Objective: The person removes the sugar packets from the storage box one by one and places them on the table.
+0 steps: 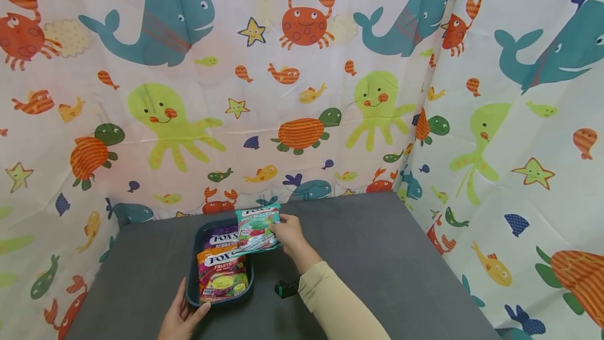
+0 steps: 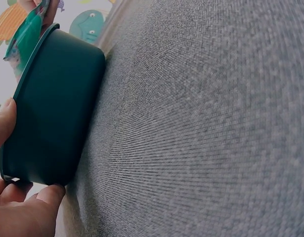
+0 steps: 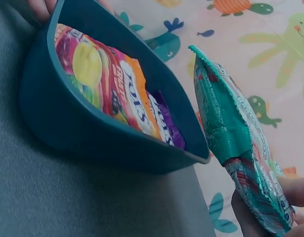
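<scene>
Mint packet (image 1: 255,232): raised at the far right corner of the blue tray (image 2: 58,103)
Right hand (image 1: 291,232): pinches the packet's right edge
Left hand (image 1: 181,316): grips the tray's near left corner
Inside: orange packet (image 1: 222,277) near, overlapping purple packet (image 1: 222,236) far
Worktop (image 1: 368,256): dark object (image 1: 285,289), right of tray

1 plain, pale cream sleeve (image 1: 338,303).

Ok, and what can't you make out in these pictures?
Head view: the purple bag's lower part, hidden by the orange bag.
Head view: the dark object beside the sleeve, too small to identify.
Left wrist view: the tub's inside, hidden by its wall.
Head view: the forearm behind the left hand, cut off by the bottom edge.
</scene>
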### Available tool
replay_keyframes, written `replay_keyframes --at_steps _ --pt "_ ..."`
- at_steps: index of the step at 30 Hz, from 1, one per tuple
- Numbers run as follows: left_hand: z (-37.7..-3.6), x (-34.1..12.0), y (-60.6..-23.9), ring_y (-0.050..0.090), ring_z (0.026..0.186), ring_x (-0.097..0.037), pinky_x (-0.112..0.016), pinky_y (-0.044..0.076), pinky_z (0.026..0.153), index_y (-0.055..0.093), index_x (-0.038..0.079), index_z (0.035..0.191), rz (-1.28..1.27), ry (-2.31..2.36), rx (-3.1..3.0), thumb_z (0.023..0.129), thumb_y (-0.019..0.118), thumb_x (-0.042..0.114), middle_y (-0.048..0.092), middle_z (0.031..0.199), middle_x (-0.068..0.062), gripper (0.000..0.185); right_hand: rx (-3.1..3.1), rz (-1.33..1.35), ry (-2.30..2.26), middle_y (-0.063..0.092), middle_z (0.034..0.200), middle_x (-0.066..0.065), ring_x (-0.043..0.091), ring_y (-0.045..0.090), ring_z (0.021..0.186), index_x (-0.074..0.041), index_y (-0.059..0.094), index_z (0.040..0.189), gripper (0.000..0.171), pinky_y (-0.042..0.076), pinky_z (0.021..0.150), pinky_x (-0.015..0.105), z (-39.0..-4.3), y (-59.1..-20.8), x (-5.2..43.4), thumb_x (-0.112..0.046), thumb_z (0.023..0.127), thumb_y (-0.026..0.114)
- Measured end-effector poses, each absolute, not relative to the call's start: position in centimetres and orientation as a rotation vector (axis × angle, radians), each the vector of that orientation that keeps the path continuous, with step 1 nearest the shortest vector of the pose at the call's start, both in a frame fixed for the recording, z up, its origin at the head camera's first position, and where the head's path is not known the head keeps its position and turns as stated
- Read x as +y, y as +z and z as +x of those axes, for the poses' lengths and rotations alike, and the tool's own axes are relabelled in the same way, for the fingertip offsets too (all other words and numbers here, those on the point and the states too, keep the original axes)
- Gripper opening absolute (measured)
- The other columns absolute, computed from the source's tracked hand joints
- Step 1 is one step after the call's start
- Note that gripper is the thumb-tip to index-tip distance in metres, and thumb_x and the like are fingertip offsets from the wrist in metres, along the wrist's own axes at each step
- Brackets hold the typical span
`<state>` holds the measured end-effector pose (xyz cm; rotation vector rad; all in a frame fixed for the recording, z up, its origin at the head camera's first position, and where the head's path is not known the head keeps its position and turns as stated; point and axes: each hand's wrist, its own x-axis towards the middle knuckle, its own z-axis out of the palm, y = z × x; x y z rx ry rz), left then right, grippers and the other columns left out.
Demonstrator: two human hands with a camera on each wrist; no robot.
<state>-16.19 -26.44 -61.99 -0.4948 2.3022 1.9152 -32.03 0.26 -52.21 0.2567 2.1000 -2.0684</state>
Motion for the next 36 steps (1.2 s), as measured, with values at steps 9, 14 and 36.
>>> replay_keyframes --at_steps 9,14,36 --pt "-16.3 -26.6 -62.1 0.030 0.147 -0.044 -0.036 0.054 0.101 -0.012 0.013 0.161 -0.499 1.904 2.309 0.087 0.080 0.042 0.012 0.165 -0.029 0.122 2.088 0.245 -2.107 0.064 0.119 0.022 0.022 0.070 0.088 0.006 0.047 0.146 0.053 0.061 0.070 0.032 -32.7 -52.3 2.3 -0.006 0.097 0.065" --pt "-16.4 -26.5 -61.8 0.028 0.147 -0.047 -0.039 0.054 0.102 -0.013 0.013 0.161 -0.515 1.899 2.306 0.088 0.079 0.042 0.011 0.165 -0.030 0.121 2.106 0.260 -2.090 0.062 0.123 0.023 0.022 0.068 0.090 0.005 0.047 0.147 0.053 0.060 0.070 0.031 -32.9 -52.4 3.3 -0.005 0.098 0.064" --pt "-16.4 -26.6 -62.0 0.030 0.147 -0.046 -0.048 0.043 0.108 -0.009 0.010 0.162 -0.513 1.867 2.341 0.087 0.079 0.044 0.013 0.164 -0.030 0.121 2.170 0.362 -2.048 0.063 0.122 0.022 0.025 0.066 0.095 0.002 0.054 0.143 0.047 0.057 0.073 0.033 -33.7 -57.1 5.5 -0.003 0.097 0.063"
